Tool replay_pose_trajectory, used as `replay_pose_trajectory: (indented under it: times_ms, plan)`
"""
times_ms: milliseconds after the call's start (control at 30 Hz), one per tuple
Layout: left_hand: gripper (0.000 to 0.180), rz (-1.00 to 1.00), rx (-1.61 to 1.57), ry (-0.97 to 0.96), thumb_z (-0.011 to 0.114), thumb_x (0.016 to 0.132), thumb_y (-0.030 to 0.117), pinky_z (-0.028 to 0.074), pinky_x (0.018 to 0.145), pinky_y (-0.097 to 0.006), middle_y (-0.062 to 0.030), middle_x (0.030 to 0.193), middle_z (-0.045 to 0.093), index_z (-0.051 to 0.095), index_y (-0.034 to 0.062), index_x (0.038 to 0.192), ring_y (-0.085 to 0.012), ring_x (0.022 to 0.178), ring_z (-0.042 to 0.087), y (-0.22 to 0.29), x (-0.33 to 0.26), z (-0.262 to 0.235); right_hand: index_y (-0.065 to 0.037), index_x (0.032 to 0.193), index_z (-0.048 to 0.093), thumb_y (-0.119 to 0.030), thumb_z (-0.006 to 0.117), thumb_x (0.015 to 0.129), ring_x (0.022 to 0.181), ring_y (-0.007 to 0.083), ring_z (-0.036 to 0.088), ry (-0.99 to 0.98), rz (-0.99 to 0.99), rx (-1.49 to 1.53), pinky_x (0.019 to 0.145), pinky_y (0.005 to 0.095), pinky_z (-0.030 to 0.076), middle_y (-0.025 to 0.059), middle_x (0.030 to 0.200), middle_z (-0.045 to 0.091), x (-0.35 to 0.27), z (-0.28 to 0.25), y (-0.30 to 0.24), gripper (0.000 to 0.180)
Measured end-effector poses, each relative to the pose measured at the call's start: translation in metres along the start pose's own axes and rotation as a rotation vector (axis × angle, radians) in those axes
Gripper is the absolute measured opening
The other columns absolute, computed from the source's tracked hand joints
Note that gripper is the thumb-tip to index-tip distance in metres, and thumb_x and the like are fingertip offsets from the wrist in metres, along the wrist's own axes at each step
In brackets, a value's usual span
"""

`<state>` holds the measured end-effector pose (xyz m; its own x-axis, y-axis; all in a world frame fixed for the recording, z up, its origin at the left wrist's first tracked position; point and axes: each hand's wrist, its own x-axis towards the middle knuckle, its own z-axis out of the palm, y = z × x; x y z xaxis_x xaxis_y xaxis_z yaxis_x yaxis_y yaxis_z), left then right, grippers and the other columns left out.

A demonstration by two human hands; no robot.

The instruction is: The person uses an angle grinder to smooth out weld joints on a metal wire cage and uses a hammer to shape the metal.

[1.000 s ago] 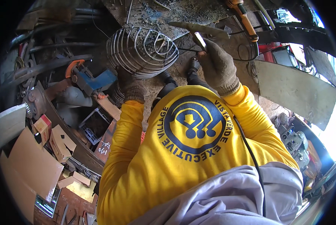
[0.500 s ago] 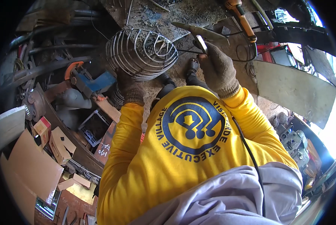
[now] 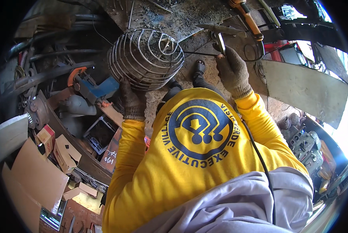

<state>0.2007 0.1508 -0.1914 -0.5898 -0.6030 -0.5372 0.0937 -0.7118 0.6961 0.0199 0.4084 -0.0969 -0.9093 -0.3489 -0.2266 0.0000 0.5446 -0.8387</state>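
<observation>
A rounded basket-like cage of bent metal rods [image 3: 121, 58] is in front of me, left of centre. My left hand [image 3: 133, 101], in a brown knit glove, grips its near lower edge; the cage hides some of the fingers. My right hand [image 3: 233, 73], gloved alike, is closed around the handle of a chipping hammer [image 3: 221, 30]. The hammer's long, tapered head is off to the right of the cage, apart from it.
A debris-strewn metal worktop [image 3: 154, 17] lies beyond the cage. An orange angle grinder [image 3: 251, 23] with a cord is at far right. A blue vise-like tool [image 3: 100, 88], a plastic crate [image 3: 99, 136] and cardboard [image 3: 36, 174] crowd the left. A flat sheet [image 3: 304, 89] leans at right.
My right hand has moved right with the chipping hammer, away from the cage. The cage has tilted slightly, and my left hand has shifted a little left on it.
</observation>
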Motion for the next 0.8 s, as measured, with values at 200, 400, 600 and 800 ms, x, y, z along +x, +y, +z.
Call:
replay_pose_trajectory:
  times_ms: [200, 400, 600, 800]
  plan:
    - [0.064, -0.046, -0.102, -0.120, 0.054, 0.099, 0.049, 0.036, 0.115, -0.048, -0.0081, 0.153, 0.044, 0.039, 0.0138, 0.151, -0.0280, 0.138, 0.044, 0.011, -0.007, 0.000, -0.004, 0.103, 0.063, -0.021, 0.062, 0.096, 0.073, 0.0289, 0.065, 0.016, -0.033, 0.013, 0.068, 0.0376, 0.049, 0.0174, 0.080, 0.064, -0.002, 0.001, 0.011, 0.019]
    - [0.064, -0.063, -0.203, -0.046, 0.053, 0.099, 0.051, 0.034, 0.116, -0.049, -0.0071, 0.153, 0.045, 0.042, 0.0136, 0.150, -0.0289, 0.138, 0.045, 0.018, -0.020, 0.037, -0.004, 0.101, 0.062, -0.023, 0.062, 0.096, 0.074, 0.0285, 0.066, -0.061, 0.012, 0.022, 0.069, 0.0377, 0.050, 0.0166, 0.079, 0.064, -0.011, 0.001, 0.002, 0.020]
    - [0.067, -0.060, -0.208, 0.028, 0.055, 0.097, 0.055, 0.036, 0.115, -0.049, -0.0060, 0.151, 0.047, 0.042, 0.0136, 0.149, -0.0289, 0.135, 0.047, 0.008, -0.004, 0.036, -0.004, 0.106, 0.063, -0.023, 0.061, 0.097, 0.075, 0.0264, 0.067, -0.084, 0.042, 0.022, 0.069, 0.0363, 0.050, 0.0141, 0.080, 0.066, -0.016, 0.001, 0.004, 0.021]
    - [0.060, -0.039, -0.062, 0.008, 0.057, 0.098, 0.047, 0.041, 0.110, -0.040, -0.0071, 0.144, 0.050, 0.046, 0.0100, 0.143, -0.0250, 0.126, 0.053, -0.034, 0.038, -0.032, 0.000, 0.130, 0.059, -0.015, 0.058, 0.098, 0.066, 0.0085, 0.058, 0.062, -0.088, 0.119, 0.060, 0.0249, 0.048, 0.0029, 0.083, 0.065, -0.011, -0.002, 0.003, 0.035]
